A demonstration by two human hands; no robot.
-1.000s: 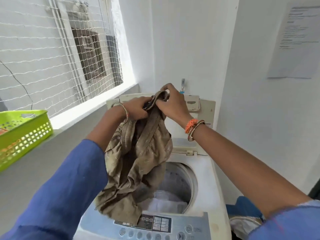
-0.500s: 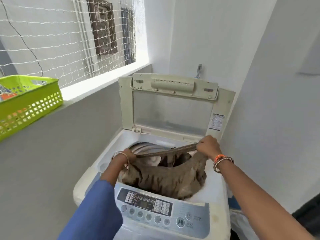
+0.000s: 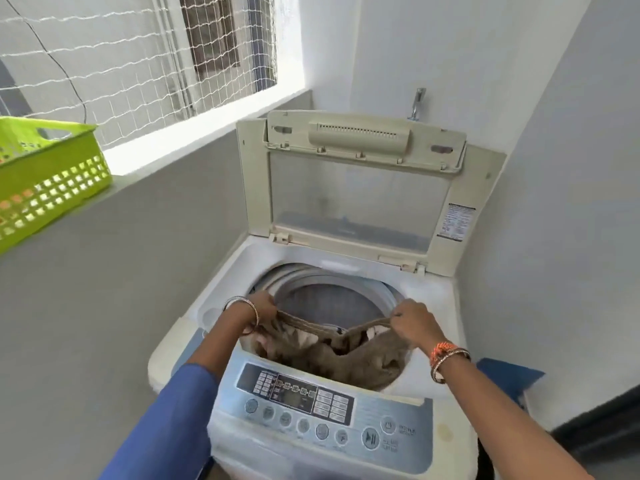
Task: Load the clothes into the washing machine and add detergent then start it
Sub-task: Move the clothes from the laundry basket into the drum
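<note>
A white top-loading washing machine (image 3: 440,296) stands in front of me with its lid (image 3: 356,188) raised upright. A brown patterned garment (image 3: 367,358) hangs down into the drum opening, its waistband stretched between my hands. My left hand (image 3: 263,306) grips the band at the drum's left rim. My right hand (image 3: 412,323) pinches the other end near the right rim. The control panel (image 3: 311,403) with buttons lies along the machine's near edge. Light-coloured cloth shows under the garment.
A green plastic basket (image 3: 52,174) sits on the grey ledge at the left, below a netted window. A tap (image 3: 417,103) sticks out of the wall behind the lid. A blue object (image 3: 505,375) lies on the floor right of the machine.
Both hands have come down from chest height and lowered the garment into the drum. My view has tipped down onto the machine.
</note>
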